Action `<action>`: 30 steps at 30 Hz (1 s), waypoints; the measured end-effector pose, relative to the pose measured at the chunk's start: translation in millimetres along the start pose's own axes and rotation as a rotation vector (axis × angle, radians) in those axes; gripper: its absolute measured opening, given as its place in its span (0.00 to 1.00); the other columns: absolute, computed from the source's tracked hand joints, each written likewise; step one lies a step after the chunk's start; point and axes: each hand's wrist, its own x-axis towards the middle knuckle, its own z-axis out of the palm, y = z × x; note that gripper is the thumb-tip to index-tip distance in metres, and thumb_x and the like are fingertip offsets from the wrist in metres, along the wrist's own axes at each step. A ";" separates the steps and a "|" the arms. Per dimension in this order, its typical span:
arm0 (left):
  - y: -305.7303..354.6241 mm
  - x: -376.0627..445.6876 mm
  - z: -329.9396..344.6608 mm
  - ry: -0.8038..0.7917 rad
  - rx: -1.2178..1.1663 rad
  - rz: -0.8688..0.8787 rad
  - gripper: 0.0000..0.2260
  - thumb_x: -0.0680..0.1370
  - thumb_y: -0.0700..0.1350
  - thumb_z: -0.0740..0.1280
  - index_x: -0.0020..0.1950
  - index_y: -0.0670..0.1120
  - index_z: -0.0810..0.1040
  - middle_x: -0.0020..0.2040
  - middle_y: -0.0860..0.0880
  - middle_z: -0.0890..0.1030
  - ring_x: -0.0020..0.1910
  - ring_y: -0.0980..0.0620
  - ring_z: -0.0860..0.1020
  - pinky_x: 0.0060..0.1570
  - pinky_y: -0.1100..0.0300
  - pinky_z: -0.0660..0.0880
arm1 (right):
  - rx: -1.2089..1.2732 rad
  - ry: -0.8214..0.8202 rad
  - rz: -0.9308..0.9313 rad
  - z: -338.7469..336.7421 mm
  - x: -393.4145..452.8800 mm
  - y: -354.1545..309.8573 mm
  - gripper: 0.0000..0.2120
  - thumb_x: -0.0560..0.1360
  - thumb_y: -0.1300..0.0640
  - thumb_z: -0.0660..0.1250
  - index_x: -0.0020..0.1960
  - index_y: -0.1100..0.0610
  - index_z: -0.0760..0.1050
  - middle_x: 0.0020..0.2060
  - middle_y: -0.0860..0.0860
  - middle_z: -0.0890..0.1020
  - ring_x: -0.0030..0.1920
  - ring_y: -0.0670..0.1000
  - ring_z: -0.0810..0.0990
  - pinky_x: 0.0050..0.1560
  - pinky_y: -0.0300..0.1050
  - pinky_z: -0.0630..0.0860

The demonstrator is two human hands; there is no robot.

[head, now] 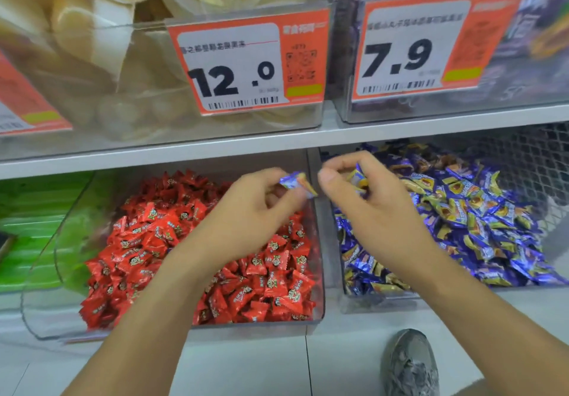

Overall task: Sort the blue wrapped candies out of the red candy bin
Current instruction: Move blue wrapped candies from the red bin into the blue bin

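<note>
Blue candy [296, 182] is pinched in the left hand [258, 207]; the right hand [366, 198] pinches another [358, 178]. Carry both clear over the divider [314, 161] and drop them in the blue bin [378, 298].

The red candy bin [318, 272] is a clear plastic tub on the lower shelf, heaped with small red wrapped candies [271, 275]; just to its right sits a like tub piled with blue and gold wrapped candies [480, 226]. One blue wrapped candy [297, 182], crinkled and tilted, is pinched in the left hand [255, 207] above the red bin's back right corner; another blue candy [358, 178] is pinched in the right hand [372, 201], over the blue tub's left edge.
</note>
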 end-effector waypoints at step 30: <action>-81.9 -111.1 -58.2 -0.098 0.818 -0.115 0.23 0.78 0.66 0.52 0.68 0.61 0.72 0.66 0.56 0.72 0.64 0.51 0.70 0.61 0.50 0.70 | -0.595 -0.420 -0.473 86.2 -11.8 -6.1 0.12 0.76 0.53 0.67 0.59 0.51 0.77 0.55 0.47 0.75 0.56 0.50 0.74 0.59 0.50 0.73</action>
